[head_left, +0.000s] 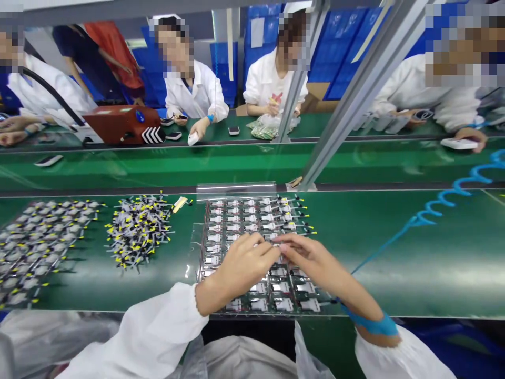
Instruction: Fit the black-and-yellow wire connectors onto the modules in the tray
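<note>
My left hand point(248, 259) and my right hand point(313, 259) meet over a clear plastic tray point(236, 190). Fingertips of both hands are pinched close together; whatever small piece lies between them is hidden. Rows of small white parts point(213, 248) with thin dark and red wires fill the tray's pockets. In the far right corner, several parts carry yellow-tipped black leads point(300, 215) that stick out past the tray's edge. A blue wrist strap point(374, 322) circles my right wrist.
Left of the tray lies a heap of yellow-tipped grey and black leads point(138, 231). Farther left is another array of white parts point(43, 247). A coiled blue cord point(445, 197) runs from the right. Metal posts point(347, 100) rise beyond the bench; co-workers in white sit opposite.
</note>
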Demonstrator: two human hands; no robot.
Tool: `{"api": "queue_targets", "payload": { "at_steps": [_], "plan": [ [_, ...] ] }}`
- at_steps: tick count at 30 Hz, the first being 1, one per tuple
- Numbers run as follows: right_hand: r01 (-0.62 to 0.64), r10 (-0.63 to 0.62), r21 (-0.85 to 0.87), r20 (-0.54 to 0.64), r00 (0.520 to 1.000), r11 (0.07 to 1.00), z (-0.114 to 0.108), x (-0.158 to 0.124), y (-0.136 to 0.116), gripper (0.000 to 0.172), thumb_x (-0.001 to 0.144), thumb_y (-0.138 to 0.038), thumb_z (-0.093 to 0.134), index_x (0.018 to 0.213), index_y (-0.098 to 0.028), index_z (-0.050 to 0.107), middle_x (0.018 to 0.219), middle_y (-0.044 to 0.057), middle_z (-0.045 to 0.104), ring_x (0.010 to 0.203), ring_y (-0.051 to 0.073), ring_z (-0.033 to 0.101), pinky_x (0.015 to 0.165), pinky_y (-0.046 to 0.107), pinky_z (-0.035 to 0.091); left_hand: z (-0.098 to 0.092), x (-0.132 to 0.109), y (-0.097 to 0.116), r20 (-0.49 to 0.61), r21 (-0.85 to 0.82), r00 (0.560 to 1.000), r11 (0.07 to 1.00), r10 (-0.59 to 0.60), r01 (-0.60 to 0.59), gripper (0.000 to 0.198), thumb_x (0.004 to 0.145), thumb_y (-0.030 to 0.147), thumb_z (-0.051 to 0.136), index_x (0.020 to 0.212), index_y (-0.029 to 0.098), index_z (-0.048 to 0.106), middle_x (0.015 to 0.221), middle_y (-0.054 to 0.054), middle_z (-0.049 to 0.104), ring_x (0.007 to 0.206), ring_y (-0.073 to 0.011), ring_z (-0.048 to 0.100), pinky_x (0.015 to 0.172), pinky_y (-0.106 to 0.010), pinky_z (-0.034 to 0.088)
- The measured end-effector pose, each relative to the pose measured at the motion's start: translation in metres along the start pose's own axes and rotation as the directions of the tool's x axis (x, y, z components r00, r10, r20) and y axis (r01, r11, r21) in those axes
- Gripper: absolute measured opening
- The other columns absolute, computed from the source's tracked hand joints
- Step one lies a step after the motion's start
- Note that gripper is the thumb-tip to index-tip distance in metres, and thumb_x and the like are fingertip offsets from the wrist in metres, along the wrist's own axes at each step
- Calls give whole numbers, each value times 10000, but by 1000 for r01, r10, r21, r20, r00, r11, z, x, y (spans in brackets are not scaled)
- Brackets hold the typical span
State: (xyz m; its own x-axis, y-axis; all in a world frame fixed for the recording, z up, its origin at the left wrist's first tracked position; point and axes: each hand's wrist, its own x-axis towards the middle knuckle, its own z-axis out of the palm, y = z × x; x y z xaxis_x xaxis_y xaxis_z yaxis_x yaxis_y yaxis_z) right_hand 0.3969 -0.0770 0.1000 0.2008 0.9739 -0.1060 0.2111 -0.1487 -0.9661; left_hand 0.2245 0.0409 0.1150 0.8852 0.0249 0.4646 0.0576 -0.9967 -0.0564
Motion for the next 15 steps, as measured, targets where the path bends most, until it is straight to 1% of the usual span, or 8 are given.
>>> {"api": "queue_targets", "payload": {
  "at_steps": [2,4,7,8,10,12,14,15],
  "plan": [
    [-34,32,69,40,999,997,-6,1,7,507,895,-675,623,1076,-208,704,789,47,694,710,201,641,631,323,540,4,6,-1,-23,6,999,999,32,-32,204,1026,145,485,940,174,667,759,-12,687,808,-176,607,659,-306,426],
    [-66,60,119,52,997,991,-12,1,11,532,859,-691,661,1054,-199,714,783,50,696,699,199,635,617,320,529,7,11,-2,-23,7,998,998,56,-56,219,1034,138,461,963,178,664,781,-20,687,828,-171,607,672,-301,424],
    [-65,63,139,23,998,988,-20,-1,12,531,823,-688,704,1035,-200,725,847,66,718,730,203,642,620,314,521,12,17,-3,55,-14,990,992,127,-127,230,1045,137,435,1080,188,656,882,-36,705,865,-166,606,704,-297,433],
    [-57,56,127,4,998,990,-23,-1,12,513,821,-680,713,1006,-202,728,858,69,720,744,204,644,632,314,522,15,19,-4,89,-31,987,991,133,-130,226,1047,156,442,1139,192,645,930,-43,707,888,-172,605,721,-302,441],
    [-42,48,85,-62,997,995,-30,-2,15,487,808,-670,734,948,-204,723,841,63,715,750,204,641,655,318,525,23,22,-9,164,-70,982,994,90,-79,219,1040,208,477,1199,187,626,1013,-61,697,932,-194,599,751,-316,456],
    [-49,54,36,-145,988,998,-37,-4,21,495,785,-678,751,922,-204,711,818,58,705,748,208,640,668,324,526,34,22,-18,267,-99,962,995,51,-25,186,1024,231,510,1132,178,653,1050,-68,679,952,-210,594,769,-323,464],
    [-72,70,-3,-202,977,997,-44,-6,30,516,770,-692,752,915,-200,698,816,66,708,761,222,650,680,333,526,45,20,-28,365,-133,927,990,87,-40,166,1012,203,520,999,173,683,1026,-63,664,939,-206,591,783,-318,465],
    [-86,80,-16,-214,974,996,-47,-7,36,518,777,-696,740,915,-199,690,817,74,716,778,233,659,693,340,526,50,19,-33,395,-151,911,987,118,-62,176,1008,186,520,965,175,691,1011,-60,657,932,-203,590,793,-317,464]
  ]
}}
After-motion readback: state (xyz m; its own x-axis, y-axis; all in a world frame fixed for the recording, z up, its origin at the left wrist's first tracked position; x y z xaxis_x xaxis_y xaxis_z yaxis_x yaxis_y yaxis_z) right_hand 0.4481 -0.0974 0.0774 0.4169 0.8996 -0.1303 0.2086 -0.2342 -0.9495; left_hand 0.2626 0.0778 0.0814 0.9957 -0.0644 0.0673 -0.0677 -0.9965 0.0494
